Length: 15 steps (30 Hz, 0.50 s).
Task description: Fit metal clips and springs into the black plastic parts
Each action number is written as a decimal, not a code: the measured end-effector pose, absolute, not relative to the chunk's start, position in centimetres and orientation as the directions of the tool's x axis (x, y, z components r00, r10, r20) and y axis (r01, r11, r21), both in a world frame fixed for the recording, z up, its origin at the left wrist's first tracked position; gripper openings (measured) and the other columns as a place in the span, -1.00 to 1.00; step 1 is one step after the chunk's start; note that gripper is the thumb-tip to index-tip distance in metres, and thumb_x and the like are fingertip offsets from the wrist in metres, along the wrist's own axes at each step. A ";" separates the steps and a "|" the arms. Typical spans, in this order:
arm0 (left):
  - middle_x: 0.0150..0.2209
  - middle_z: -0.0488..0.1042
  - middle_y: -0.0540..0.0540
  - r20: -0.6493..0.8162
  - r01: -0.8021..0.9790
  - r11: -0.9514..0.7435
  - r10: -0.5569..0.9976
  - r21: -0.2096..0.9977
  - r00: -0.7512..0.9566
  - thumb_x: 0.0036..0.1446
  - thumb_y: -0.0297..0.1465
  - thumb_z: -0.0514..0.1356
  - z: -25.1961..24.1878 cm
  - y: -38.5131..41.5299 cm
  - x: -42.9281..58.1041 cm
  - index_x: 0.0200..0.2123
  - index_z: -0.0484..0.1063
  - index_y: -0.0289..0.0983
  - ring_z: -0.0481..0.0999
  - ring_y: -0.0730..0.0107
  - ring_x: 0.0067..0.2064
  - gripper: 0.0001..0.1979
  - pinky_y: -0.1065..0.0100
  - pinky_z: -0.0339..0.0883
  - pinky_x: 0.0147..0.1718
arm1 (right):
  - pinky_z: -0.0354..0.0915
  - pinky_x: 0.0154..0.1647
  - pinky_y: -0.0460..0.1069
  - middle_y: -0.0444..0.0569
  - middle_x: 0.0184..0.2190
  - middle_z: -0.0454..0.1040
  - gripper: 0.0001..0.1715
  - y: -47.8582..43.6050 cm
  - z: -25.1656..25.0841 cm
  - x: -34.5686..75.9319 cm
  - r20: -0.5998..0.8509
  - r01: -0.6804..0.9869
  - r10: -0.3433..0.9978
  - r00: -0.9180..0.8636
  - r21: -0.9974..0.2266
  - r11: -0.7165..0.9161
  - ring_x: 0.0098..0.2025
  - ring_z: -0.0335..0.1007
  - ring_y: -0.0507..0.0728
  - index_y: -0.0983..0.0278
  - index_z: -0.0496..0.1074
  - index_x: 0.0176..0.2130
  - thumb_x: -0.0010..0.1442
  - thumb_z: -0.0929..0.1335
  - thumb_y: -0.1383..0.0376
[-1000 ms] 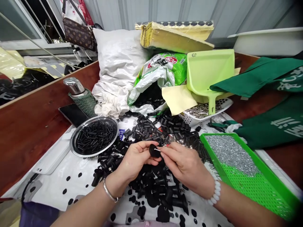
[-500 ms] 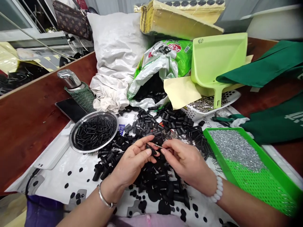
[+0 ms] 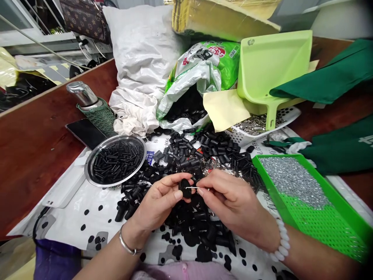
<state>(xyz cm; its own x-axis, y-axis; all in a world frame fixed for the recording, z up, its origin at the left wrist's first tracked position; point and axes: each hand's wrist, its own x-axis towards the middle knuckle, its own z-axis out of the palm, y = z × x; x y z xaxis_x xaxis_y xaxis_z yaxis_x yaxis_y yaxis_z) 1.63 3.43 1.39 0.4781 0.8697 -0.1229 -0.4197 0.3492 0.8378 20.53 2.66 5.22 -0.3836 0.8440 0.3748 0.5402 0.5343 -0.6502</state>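
My left hand [image 3: 163, 200] pinches a round black disc-shaped part [image 3: 184, 188] between thumb and fingers, its flat face turned to the right. Closed on a thin metal pin [image 3: 192, 188], my right hand [image 3: 225, 196] holds it level, with its tip at the middle of the disc. Whether the pin has entered the disc I cannot tell. Beneath and beyond both hands lies a pile of black plastic parts [image 3: 186, 153], some short cylinders, some flanged pieces with metal bits.
A steel bowl of black ribbed pieces [image 3: 115, 161] stands at left. At right lies a green tray [image 3: 303, 229] of small silvery parts. Behind are an open bag [image 3: 224, 62] of black parts, a light-green dustpan [image 3: 274, 66], a white basket [image 3: 250, 136] and a flask [image 3: 97, 111].
The black part in my left hand has turned so its round face shows. The pin, tilted before, now lies level against its middle. The view has shifted slightly.
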 end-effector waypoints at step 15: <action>-0.27 0.50 -0.03 -0.077 -0.317 0.207 0.923 0.925 0.378 0.06 -0.45 0.25 0.9 3.5 2.1 -0.13 0.43 -0.25 0.46 0.58 -0.31 -0.74 0.55 0.34 -0.25 | 0.28 -0.45 -0.12 -0.10 -0.47 0.40 -0.81 2.7 4.6 20.0 0.239 0.419 0.899 -0.368 -0.820 0.389 -0.47 0.33 -0.01 0.28 0.46 -0.25 0.16 0.28 0.40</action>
<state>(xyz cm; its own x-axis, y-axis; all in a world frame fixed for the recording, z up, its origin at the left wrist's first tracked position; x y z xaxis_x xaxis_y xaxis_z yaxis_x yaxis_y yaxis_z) 2.11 3.50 0.88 0.3775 0.9228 -0.0775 -0.3172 0.2075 0.9254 20.00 2.67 4.62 -0.3681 0.8987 0.2385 0.4188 0.3893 -0.8204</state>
